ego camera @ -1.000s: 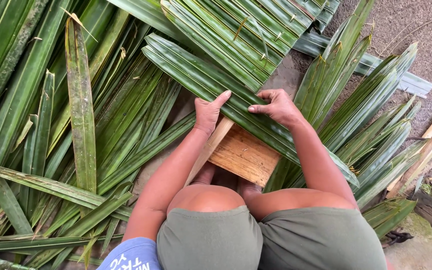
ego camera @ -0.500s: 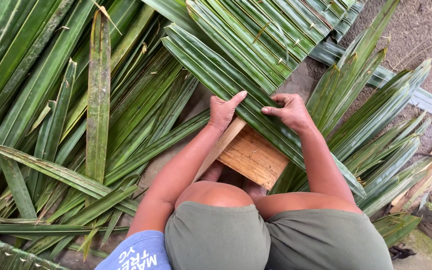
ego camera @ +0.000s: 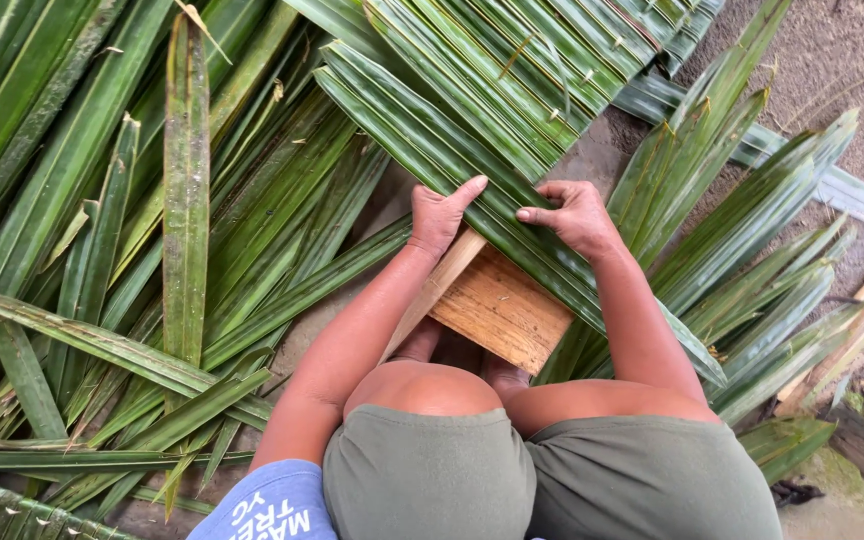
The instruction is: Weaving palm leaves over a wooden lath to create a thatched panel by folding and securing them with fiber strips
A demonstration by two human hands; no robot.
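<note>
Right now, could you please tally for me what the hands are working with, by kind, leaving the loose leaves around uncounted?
Hands: 2, left hand and right hand, both pressed on the frond
Frond: 1, green, lying across the block
Wooden block: 1, under the frond
Wooden slat: 1, beside the block
Total: 5

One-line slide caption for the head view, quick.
Left hand and right hand press a long green palm leaf flat over a wooden block.
</note>
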